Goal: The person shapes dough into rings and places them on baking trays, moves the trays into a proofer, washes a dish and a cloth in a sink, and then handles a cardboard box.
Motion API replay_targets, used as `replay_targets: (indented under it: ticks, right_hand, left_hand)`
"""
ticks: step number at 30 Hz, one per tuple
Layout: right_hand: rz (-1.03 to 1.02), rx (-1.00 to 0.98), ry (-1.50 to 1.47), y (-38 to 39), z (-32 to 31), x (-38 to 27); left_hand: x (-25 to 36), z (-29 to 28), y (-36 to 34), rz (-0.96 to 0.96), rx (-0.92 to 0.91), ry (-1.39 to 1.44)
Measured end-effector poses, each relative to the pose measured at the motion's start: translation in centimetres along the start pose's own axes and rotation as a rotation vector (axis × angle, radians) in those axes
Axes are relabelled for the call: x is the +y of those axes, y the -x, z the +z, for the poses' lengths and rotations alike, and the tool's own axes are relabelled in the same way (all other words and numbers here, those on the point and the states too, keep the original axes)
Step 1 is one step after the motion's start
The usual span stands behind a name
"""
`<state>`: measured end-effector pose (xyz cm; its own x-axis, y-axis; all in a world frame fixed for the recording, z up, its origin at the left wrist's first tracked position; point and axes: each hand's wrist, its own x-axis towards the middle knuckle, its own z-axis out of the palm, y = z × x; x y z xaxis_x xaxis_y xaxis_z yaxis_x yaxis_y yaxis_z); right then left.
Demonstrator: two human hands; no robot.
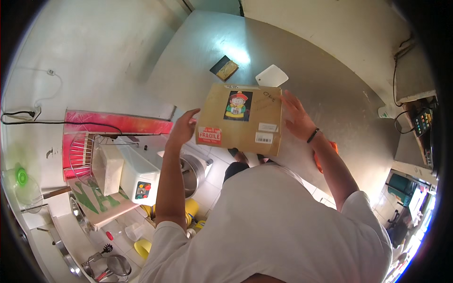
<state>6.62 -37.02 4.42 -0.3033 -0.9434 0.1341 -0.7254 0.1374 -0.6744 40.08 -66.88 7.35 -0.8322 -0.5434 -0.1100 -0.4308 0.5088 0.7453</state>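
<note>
A brown cardboard box (pixel 214 101) is between my hands, at the near edge of the metal table (pixel 325 94), its lower part reaching past that edge. Its top carries a cartoon picture, a red and white label and white barcode stickers. My left hand (pixel 183 126) has its curled fingers at the box's left side. Against the right side lies my right hand (pixel 299 119), fingers extended along it, a black band on the wrist. The box's underside is hidden. Just beyond it are a white flat plastic piece (pixel 272 76) and a dark square item with a tan block (pixel 225 69).
An orange thing (pixel 330 155) lies by my right forearm. To the left stand a white machine (pixel 137 165) with coloured buttons and a steel bowl (pixel 192 174). Strainers (pixel 118 265) and utensils sit lower left. A control panel (pixel 423 123) is at right.
</note>
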Motion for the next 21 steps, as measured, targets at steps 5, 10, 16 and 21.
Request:
replay_targets:
  ticks: [5,10,16,21]
  right_hand:
    - [0.368,-0.063,-0.581,3.3,0.5,0.7]
    - [0.673,-0.219,-0.885,5.5,0.0,-2.8]
    - [0.799,-0.265,-1.027,5.1,-0.2,-7.3]
    - [1.012,-0.255,-1.204,5.1,-1.1,-7.6]
  left_hand:
    - [1.0,-0.2,2.9,-0.463,0.185,0.636]
    - [1.9,2.6,4.9,-0.562,0.134,0.593]
    - [4.0,4.0,4.9,-0.575,0.093,0.532]
    - [6.3,4.2,4.7,-0.502,0.154,0.713]
